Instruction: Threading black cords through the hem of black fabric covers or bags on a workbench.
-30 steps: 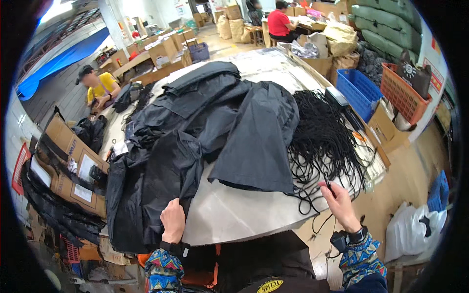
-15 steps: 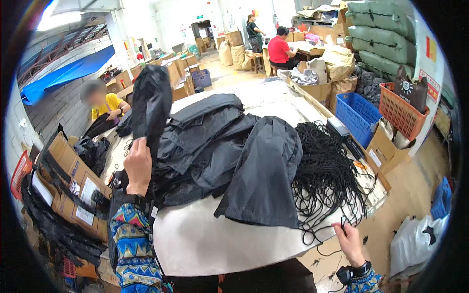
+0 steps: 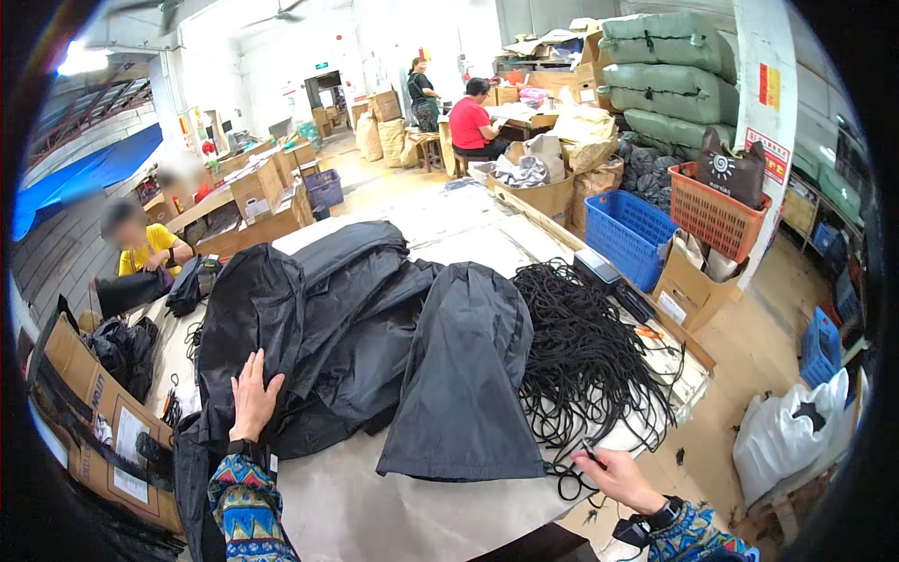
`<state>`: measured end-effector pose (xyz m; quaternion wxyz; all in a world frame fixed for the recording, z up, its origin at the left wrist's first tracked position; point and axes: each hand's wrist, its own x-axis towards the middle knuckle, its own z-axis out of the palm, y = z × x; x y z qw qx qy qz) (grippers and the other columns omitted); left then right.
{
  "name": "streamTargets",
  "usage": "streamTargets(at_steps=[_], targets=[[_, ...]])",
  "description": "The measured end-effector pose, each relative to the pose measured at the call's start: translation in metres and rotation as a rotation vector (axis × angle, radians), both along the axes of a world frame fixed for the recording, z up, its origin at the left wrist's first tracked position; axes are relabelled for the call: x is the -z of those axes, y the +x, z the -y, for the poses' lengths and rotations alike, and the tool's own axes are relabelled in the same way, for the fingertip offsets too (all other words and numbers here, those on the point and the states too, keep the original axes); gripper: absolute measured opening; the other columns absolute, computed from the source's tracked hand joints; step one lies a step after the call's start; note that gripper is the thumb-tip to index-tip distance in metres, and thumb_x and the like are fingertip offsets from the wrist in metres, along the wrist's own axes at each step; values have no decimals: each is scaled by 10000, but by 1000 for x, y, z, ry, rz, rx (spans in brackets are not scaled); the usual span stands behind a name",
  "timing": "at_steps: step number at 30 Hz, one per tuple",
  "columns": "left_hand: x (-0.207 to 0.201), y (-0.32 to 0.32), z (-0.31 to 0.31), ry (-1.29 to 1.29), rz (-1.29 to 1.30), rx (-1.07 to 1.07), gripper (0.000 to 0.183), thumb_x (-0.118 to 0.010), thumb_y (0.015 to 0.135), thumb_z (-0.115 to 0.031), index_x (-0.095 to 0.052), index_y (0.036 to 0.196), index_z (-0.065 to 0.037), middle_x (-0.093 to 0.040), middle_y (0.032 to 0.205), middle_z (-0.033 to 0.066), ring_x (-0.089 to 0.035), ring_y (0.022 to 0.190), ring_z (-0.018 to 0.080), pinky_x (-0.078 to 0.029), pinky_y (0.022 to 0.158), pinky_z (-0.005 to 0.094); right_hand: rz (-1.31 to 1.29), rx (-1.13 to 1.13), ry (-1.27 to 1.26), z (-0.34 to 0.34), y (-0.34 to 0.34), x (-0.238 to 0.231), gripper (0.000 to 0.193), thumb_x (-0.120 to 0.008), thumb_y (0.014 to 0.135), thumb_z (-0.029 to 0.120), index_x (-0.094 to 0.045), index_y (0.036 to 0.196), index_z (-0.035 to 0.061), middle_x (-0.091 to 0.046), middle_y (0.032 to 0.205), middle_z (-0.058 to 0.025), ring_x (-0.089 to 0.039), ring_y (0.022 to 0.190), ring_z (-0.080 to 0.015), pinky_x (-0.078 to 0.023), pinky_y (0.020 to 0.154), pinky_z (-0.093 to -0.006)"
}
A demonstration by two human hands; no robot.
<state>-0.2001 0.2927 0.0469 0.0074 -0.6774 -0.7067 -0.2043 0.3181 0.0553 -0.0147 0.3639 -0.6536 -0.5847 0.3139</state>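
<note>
Black cord (image 3: 588, 356) lies in a large tangled heap on the right part of the pale worktable (image 3: 375, 506), with loose strands trailing over the near table edge. The right hand (image 3: 613, 473) sits at that near edge, thumb and forefinger pinched on the end of one strand; the remaining fingers are curled under. A dark watch is on that wrist, and the sleeve is patterned.

The left hand (image 3: 253, 398) rests flat, palm down, on a black garment (image 3: 257, 328) at the left of the table, fingers straight and pressed close together, thumb slightly apart. The same patterned sleeve covers that forearm.

Between the two hands a second black fabric piece (image 3: 464, 375) is draped in a tapering shape, touching the cord heap on its right side. Further black garments (image 3: 361, 281) are piled behind and overlap one another.

To the left, open cardboard boxes (image 3: 98, 412) stand beside the table. To the right, a blue crate (image 3: 632, 234) and a red basket (image 3: 716, 211) stand on the floor, with a white sack (image 3: 782, 436) nearer.

Beyond, a seated person in yellow (image 3: 145, 253) is at the left. At the far end, a person in red (image 3: 468, 126) sits at a bench, and green bales (image 3: 670, 80) are stacked on the right.
</note>
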Motion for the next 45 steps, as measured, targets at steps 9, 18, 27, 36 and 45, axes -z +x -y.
streamTargets(at_steps=[9, 18, 27, 36, 45], targets=[[6, 151, 150, -398, 992, 463, 122, -608, 896, -90, -639, 978, -5, -622, 881, 38, -584, 791, 98, -480, 721, 253, -301, -52, -147, -35, -20, -25, 402, -569, 935, 331, -502, 707, 7, -352, 616, 68, -311, 585, -45, -264, 467, -270], [41, 298, 221, -512, 1680, 185, 194, -633, 897, -190, -599, 909, 0, -616, 861, 71, -579, 644, 104, -509, 523, 241, -668, -142, -391, -30, -47, -21, 236, -583, 934, 296, -627, 973, 67, -373, 599, 116, -282, 484, 7, -206, 423, -187], [41, 285, 229, -52, 1148, 350, 146, -624, 883, -82, -641, 928, 57, -593, 813, 79, -625, 680, 138, -538, 544, 258, -236, -260, 69, -16, -78, -24, 224, -618, 886, 183, -637, 899, -40, -526, 594, -73, -424, 566, -61, -363, 497, -271], [25, 261, 240, -444, 1861, 212, 199, -583, 926, -161, -621, 948, 33, -669, 935, 149, -678, 847, 242, -565, 645, 307, -99, -317, 188, -6, -88, -48, 209, -583, 895, 158, -586, 1030, -1, -619, 770, -126, -584, 644, -227, -458, 587, -325], [26, 266, 236, -398, 1998, 100, 173, -625, 899, -152, -626, 918, 20, -673, 910, 143, -682, 849, 227, -564, 709, 315, 166, -391, 346, 26, -90, -66, 156, -584, 859, 71, -553, 1009, 41, -600, 832, -124, -607, 711, -317, -477, 579, -380]])
